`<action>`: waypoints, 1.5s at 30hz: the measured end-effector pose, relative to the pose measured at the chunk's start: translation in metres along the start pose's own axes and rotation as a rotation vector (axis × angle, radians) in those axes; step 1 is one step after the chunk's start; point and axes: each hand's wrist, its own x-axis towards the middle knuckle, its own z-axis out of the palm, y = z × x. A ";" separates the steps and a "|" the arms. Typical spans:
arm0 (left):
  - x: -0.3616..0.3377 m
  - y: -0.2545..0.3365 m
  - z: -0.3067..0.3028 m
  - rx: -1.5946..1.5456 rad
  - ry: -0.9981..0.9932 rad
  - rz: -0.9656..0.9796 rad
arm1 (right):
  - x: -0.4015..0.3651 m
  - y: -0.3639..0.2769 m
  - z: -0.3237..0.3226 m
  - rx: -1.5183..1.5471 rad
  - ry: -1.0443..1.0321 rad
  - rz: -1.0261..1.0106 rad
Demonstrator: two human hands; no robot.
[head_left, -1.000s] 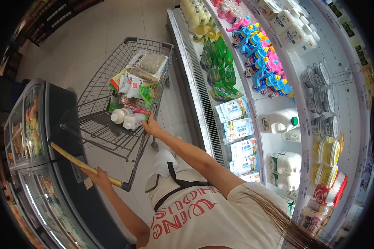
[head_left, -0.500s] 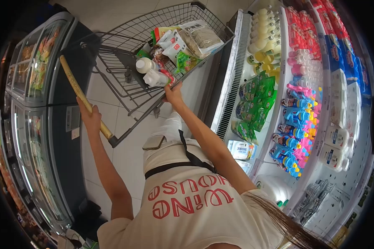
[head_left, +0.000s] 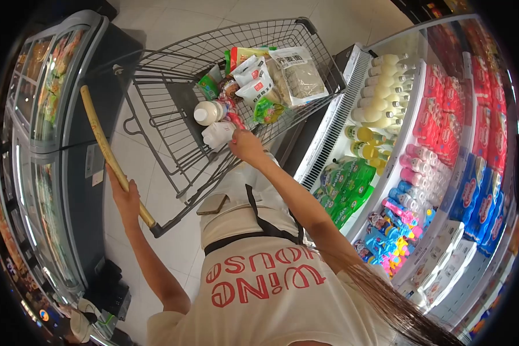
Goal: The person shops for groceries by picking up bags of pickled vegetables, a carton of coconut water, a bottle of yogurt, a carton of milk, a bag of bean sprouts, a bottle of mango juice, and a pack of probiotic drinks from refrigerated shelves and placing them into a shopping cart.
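Note:
My left hand (head_left: 125,196) is wrapped round the yellow handle (head_left: 102,138) of a grey wire shopping cart (head_left: 181,49). My right hand (head_left: 248,148) reaches over the near side of the basket, fingers curled beside a white bottle-like pack (head_left: 218,134) and a red-and-white wrapper (head_left: 235,119). Whatever those fingers hold is hidden. Close by lies a white bottle (head_left: 209,112) with its round cap facing me. Farther in are white packets (head_left: 255,81), a green packet (head_left: 269,109) and a clear bag of pale noodles (head_left: 300,75).
A refrigerated shelf on the right holds milky bottles (head_left: 382,92), green packs (head_left: 346,187), red packs (head_left: 441,112) and blue packs (head_left: 480,196). Glass-doored freezers (head_left: 55,167) stand close on the left. Pale floor tiles (head_left: 150,173) show beneath the cart.
My right hand has left the cart's side rim and reached inside toward the goods. The cart appears lower in view, and the right shelf has shifted. My left hand keeps hold of the handle.

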 end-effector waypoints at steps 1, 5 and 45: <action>0.002 -0.007 0.001 0.073 0.030 0.034 | 0.023 0.017 0.012 -0.023 -0.094 -0.015; -0.005 0.032 0.020 0.699 0.260 0.220 | 0.115 0.128 0.086 -0.280 -0.426 -0.205; 0.178 0.089 0.279 0.129 0.159 0.233 | 0.203 0.141 0.145 -0.169 -0.466 0.191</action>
